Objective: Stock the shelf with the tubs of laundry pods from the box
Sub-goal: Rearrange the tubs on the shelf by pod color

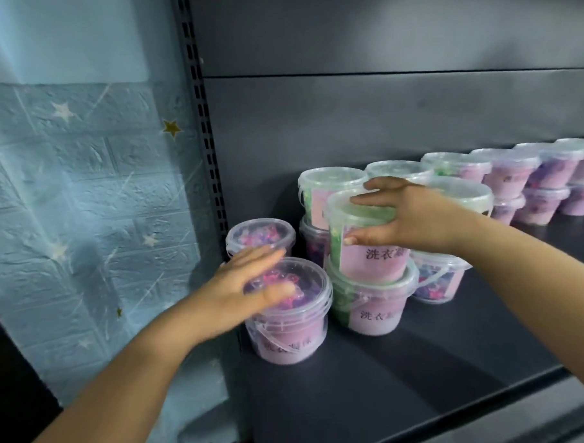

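At frame centre the right hand (414,216) clasps the upper green tub (369,261) in curled fingers, probably seating it on the lower green tub (374,309). The left hand (250,286), fingers straight, rests on the purple tub (289,338), probably steadying it.

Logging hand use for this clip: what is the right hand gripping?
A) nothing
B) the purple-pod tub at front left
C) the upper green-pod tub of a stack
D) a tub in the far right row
C: the right hand curls fingers and thumb round the upper green-pod tub, which sits on the lower green-pod tub; the left hand lies flat over the purple-pod tub.
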{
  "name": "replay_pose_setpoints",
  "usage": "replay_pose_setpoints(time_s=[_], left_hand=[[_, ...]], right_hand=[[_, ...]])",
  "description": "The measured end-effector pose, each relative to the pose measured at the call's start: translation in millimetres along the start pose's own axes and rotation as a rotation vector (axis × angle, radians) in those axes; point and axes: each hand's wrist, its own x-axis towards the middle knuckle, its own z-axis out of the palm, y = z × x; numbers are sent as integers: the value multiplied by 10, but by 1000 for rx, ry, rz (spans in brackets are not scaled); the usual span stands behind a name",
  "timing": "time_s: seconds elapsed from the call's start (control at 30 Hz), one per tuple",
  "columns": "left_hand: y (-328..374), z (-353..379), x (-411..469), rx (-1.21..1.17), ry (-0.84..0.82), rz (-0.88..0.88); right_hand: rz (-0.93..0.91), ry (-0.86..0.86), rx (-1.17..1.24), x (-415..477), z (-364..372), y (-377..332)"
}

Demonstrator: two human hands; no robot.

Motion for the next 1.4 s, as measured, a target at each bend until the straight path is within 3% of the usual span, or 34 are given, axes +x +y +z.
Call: replay_pose_setpoints(time_s=[0.03, 0.1, 0.2, 0.37, 0.47, 0.53, 0.63, 0.8, 0.93, 1.13, 1.3, 1.4], left_hand=[[32, 46, -68, 212, -102, -8], [30, 129, -87, 423, -124, -24], [10, 170, -48, 380, -16, -21], [24, 179, -19, 407, 20, -52], [112, 157, -8, 476, 18, -91], [200, 176, 13, 529, 56, -56], [433, 257, 71, 413, 189, 110], [757, 292, 333, 180, 202, 162], [1063, 401, 675, 86, 174, 179], [1510, 732, 1099, 147, 295, 273], [1739, 1105, 1373, 103, 385, 67], [1790, 1313, 1520, 54, 458, -77]], right_hand=[[-5, 11, 3, -4, 10, 3], [-9, 10, -5, -5, 12, 5], [-17, -11, -26, -6, -9, -2], [-42, -21, 22, -24, -22, 15], [-41, 40, 195, -43, -34, 50], [-1, 106, 437, -56, -71, 72], [-33, 174, 759, -91, -224, 103], [-88, 382, 885, -218, -694, 266], [-30, 572, 834, -368, -991, 590], [137, 720, 730, -433, -1122, 1264], [174, 570, 503, -301, -886, 1930], [98, 363, 431, -234, -689, 2336]])
